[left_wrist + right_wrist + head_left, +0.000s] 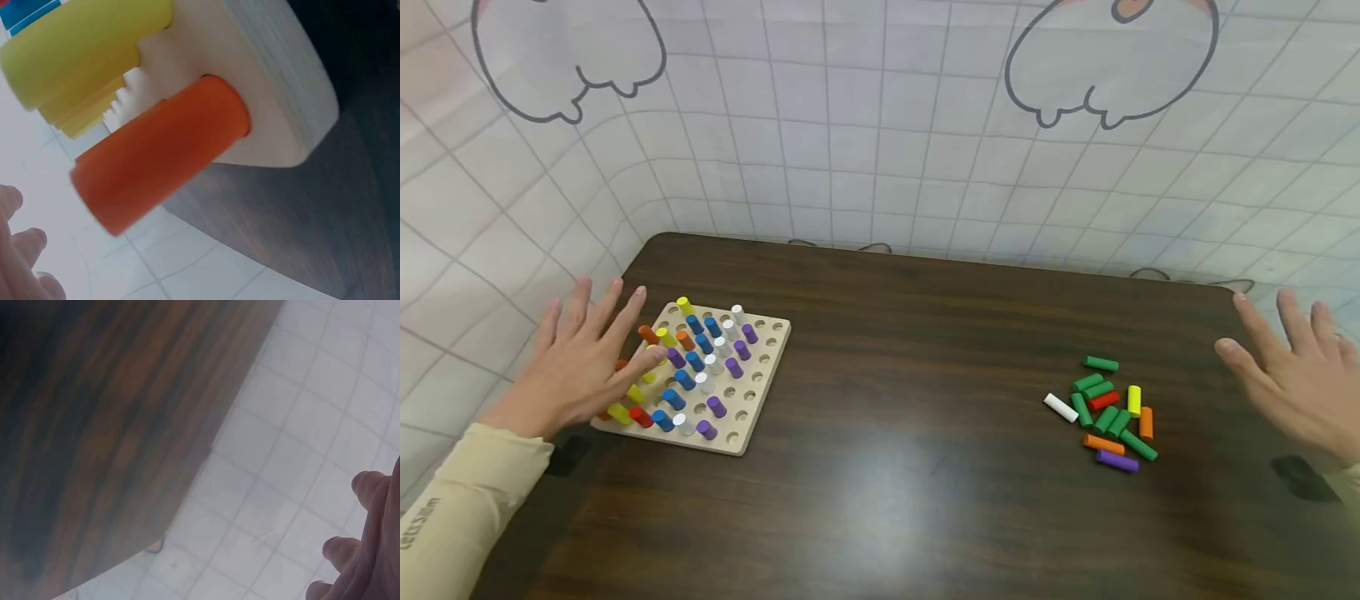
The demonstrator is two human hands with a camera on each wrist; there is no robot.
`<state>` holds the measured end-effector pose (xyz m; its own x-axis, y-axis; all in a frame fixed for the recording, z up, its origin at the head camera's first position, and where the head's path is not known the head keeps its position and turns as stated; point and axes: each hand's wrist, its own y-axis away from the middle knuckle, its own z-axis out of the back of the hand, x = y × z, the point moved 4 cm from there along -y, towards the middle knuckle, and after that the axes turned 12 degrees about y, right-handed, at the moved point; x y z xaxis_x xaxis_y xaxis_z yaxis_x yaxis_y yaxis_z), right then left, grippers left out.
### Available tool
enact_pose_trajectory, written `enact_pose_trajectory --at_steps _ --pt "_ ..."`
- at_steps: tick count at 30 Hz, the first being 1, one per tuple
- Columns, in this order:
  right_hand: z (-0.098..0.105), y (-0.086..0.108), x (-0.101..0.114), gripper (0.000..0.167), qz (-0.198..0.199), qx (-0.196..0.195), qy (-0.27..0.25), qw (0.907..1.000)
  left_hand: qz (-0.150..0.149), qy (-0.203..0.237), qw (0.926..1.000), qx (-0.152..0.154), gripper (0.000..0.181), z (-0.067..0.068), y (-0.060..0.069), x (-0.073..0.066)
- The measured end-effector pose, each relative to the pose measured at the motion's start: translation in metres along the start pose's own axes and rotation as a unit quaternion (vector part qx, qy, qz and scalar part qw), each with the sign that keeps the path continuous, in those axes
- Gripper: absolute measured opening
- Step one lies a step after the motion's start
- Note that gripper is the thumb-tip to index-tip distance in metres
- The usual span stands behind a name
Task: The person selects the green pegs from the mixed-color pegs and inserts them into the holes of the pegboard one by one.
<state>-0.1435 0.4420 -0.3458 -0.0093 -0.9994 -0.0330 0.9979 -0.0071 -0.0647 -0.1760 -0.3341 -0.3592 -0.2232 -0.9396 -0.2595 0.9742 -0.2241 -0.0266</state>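
Observation:
My left hand (pixel 580 367) hovers with spread fingers over the left side of a pale wooden pegboard (pixel 752 392). Rows of coloured pegs stand in the board: yellow, blue, white, purple, red and orange ones, some behind my hand. In the left wrist view an orange peg (pixel 162 153) stands near a board corner, beside a yellow peg (pixel 87 47). Toward the table's right edge my right hand (pixel 1300 375) is held up, fingers spread, nothing in it. To its left lies a loose pile of pegs, mostly green pegs (pixel 1105 421), plus a white peg (pixel 1061 407) and a purple peg (pixel 1117 461).
Both groups rest on a dark wooden table (pixel 910 375). Along its back and left runs a white grid-patterned curtain (pixel 880 125) with cartoon drawings. Several holes at the board's right side hold no peg.

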Motion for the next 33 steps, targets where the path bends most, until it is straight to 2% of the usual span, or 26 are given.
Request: enact_pose_trajectory --at_steps 4,12,26,33 --pt "0.008 -0.008 0.014 0.072 -0.003 -0.006 -0.006 1.0 0.0 0.013 0.9999 0.0 0.089 0.0 0.001 0.002" --pt "0.014 -0.023 0.042 0.073 0.014 0.027 -0.037 0.9989 -0.01 0.029 0.9995 -0.006 0.09 -0.005 0.0 0.007" --pt "0.02 -0.045 0.098 0.075 0.056 0.009 -0.06 0.9966 -0.031 0.024 0.9992 0.005 0.095 -0.009 -0.002 0.013" --pt "0.02 -0.053 0.129 0.077 0.074 0.013 -0.064 0.9951 -0.033 0.024 0.9992 0.006 0.099 -0.011 -0.002 0.016"
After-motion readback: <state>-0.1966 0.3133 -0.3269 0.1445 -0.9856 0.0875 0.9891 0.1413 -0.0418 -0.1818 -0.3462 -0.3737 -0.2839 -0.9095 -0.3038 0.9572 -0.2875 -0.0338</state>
